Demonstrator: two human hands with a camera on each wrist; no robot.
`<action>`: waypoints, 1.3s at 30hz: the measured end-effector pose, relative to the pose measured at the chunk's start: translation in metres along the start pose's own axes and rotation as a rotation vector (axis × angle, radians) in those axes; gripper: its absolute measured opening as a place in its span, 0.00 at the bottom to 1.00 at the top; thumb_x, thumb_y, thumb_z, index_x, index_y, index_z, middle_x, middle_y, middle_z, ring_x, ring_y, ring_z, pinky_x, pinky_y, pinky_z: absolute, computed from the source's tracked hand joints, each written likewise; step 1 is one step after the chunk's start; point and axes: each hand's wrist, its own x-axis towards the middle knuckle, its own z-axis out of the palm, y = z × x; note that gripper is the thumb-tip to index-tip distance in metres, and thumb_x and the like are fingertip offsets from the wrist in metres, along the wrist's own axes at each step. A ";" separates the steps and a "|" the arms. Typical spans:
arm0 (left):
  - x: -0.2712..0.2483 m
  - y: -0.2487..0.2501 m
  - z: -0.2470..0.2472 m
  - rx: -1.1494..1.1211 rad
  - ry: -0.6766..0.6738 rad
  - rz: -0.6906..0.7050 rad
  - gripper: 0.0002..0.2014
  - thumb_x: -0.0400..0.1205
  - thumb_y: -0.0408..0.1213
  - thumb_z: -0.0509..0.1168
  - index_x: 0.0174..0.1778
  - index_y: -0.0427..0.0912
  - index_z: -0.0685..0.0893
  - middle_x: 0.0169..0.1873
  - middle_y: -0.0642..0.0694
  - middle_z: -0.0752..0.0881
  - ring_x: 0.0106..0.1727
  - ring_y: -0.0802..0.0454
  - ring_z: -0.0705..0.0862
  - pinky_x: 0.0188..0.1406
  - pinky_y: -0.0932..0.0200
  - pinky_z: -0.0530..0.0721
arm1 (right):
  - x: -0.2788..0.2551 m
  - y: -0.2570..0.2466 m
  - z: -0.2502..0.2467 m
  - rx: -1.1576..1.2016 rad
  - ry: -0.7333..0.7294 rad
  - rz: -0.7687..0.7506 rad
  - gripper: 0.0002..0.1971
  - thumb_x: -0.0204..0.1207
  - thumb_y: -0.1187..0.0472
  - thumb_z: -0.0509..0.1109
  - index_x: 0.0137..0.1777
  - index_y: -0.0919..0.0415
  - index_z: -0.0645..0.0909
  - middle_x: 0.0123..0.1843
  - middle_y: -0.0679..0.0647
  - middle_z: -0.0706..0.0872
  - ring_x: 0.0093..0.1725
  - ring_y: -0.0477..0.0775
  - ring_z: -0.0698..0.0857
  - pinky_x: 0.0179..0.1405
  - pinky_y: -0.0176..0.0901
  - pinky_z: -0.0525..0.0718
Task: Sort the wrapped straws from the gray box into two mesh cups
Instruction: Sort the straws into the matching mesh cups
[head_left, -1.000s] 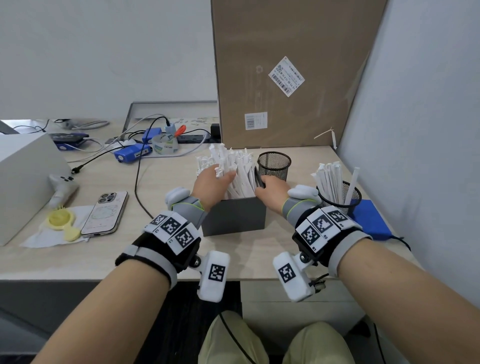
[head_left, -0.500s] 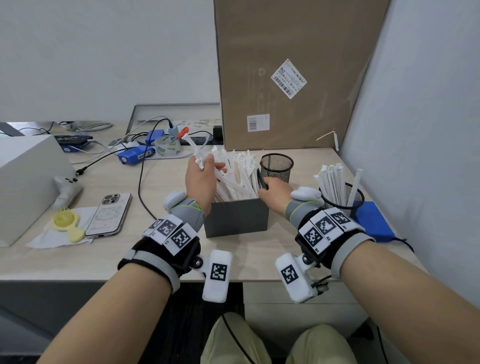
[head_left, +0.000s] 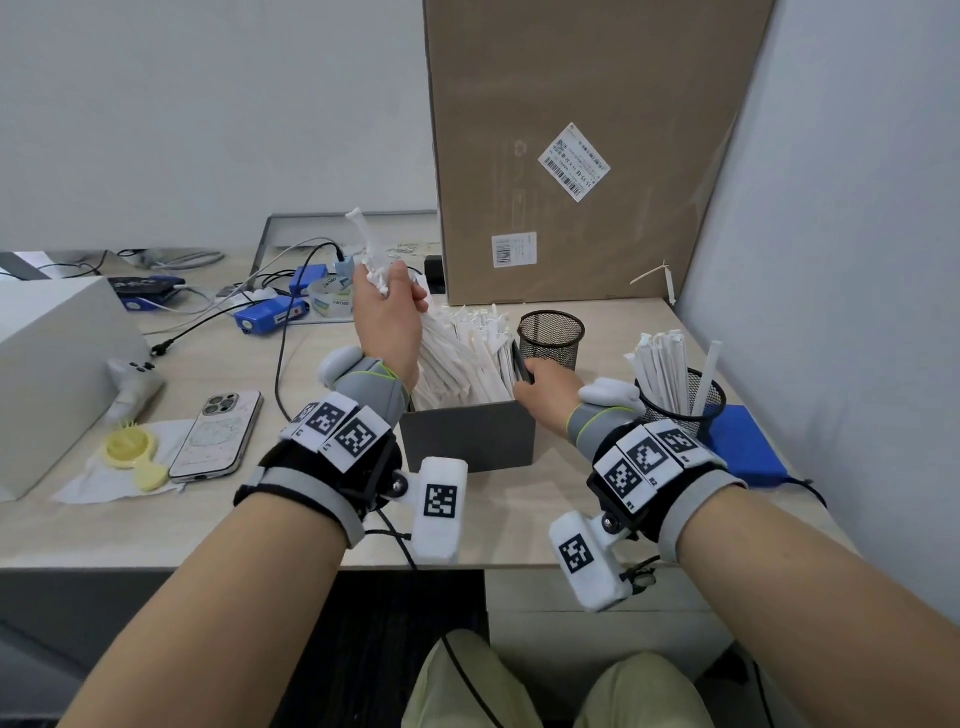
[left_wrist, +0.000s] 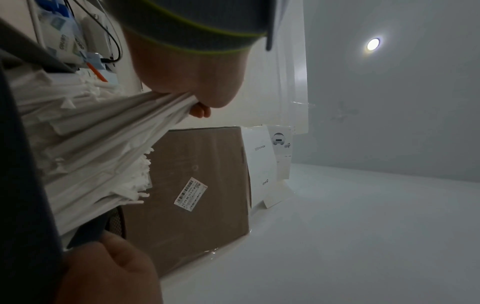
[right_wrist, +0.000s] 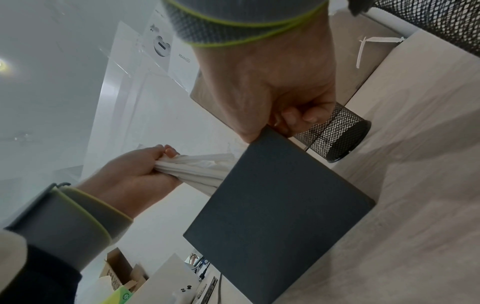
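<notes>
L hand (head_left: 387, 317) fisted round a straw bundle (head_left: 371, 260), lifting it from gray box (head_left: 467, 436) on counter (head_left: 156, 525), R hand (head_left: 545, 389) pinching box rim prob. to steady it, far cup (head_left: 551, 340) empty, near cup (head_left: 680, 402) part-filled.

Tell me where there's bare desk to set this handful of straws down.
Bare desk lies in front of the gray box, towards the near edge, and between the phone and box. The back left is crowded with cables; the right holds two mesh cups.
</notes>
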 end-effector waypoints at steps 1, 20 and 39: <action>0.001 0.002 0.001 -0.007 0.010 -0.003 0.02 0.86 0.37 0.56 0.50 0.44 0.73 0.26 0.49 0.77 0.24 0.57 0.74 0.27 0.66 0.77 | 0.000 0.000 0.000 0.000 0.000 0.001 0.11 0.78 0.63 0.58 0.55 0.66 0.79 0.54 0.65 0.85 0.49 0.65 0.81 0.42 0.42 0.71; 0.024 0.058 0.002 -0.384 0.027 -0.048 0.03 0.86 0.35 0.56 0.47 0.42 0.71 0.18 0.53 0.75 0.20 0.57 0.71 0.27 0.62 0.75 | -0.014 -0.036 -0.045 0.719 0.310 -0.109 0.11 0.80 0.50 0.61 0.56 0.54 0.78 0.51 0.49 0.83 0.57 0.53 0.83 0.62 0.50 0.80; 0.011 0.023 0.009 -0.516 0.011 -0.367 0.10 0.81 0.30 0.62 0.56 0.38 0.72 0.24 0.47 0.78 0.20 0.56 0.76 0.32 0.58 0.81 | -0.018 -0.032 -0.023 0.955 -0.036 -0.199 0.03 0.79 0.60 0.68 0.45 0.57 0.81 0.43 0.45 0.82 0.39 0.43 0.80 0.43 0.36 0.84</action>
